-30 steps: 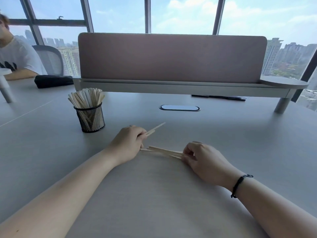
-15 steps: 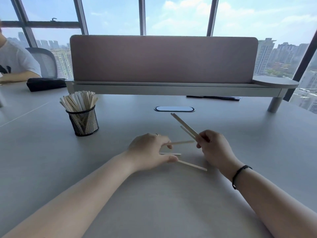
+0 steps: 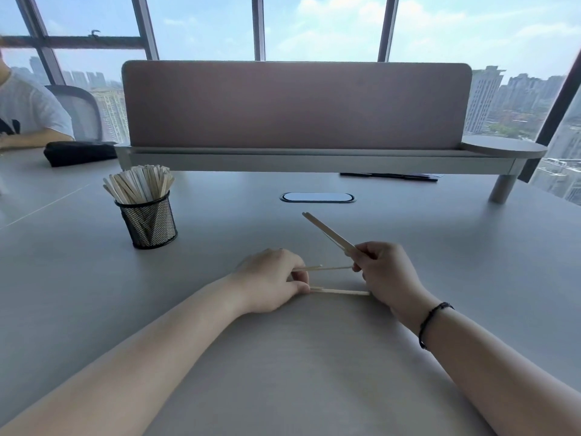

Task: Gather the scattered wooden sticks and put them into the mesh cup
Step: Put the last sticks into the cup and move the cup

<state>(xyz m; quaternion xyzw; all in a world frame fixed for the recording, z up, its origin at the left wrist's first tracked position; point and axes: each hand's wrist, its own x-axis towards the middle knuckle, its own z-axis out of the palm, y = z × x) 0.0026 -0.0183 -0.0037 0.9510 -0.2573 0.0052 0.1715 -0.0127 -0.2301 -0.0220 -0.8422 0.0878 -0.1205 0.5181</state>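
A black mesh cup (image 3: 147, 220) stands at the left of the grey table, packed with several pale wooden sticks (image 3: 138, 184). My right hand (image 3: 388, 272) grips a small bunch of sticks (image 3: 328, 231) that point up and to the left. My left hand (image 3: 272, 280) rests on the table and pinches sticks (image 3: 323, 268) that reach across to the right hand. Below them, more sticks (image 3: 341, 291) lie flat on the table, their left ends at my left thumb.
A pink divider panel (image 3: 295, 103) on a raised shelf (image 3: 314, 160) runs across the back. An oval cable port (image 3: 317, 197) sits mid-table. A black pouch (image 3: 78, 152) and another person's arm (image 3: 34, 138) are at far left. Dark pens (image 3: 388, 176) lie under the shelf.
My right hand lifted a bunch of sticks off the table and tilted them upward. My left hand shifted right and now pinches other sticks. The flat sticks now lie level.
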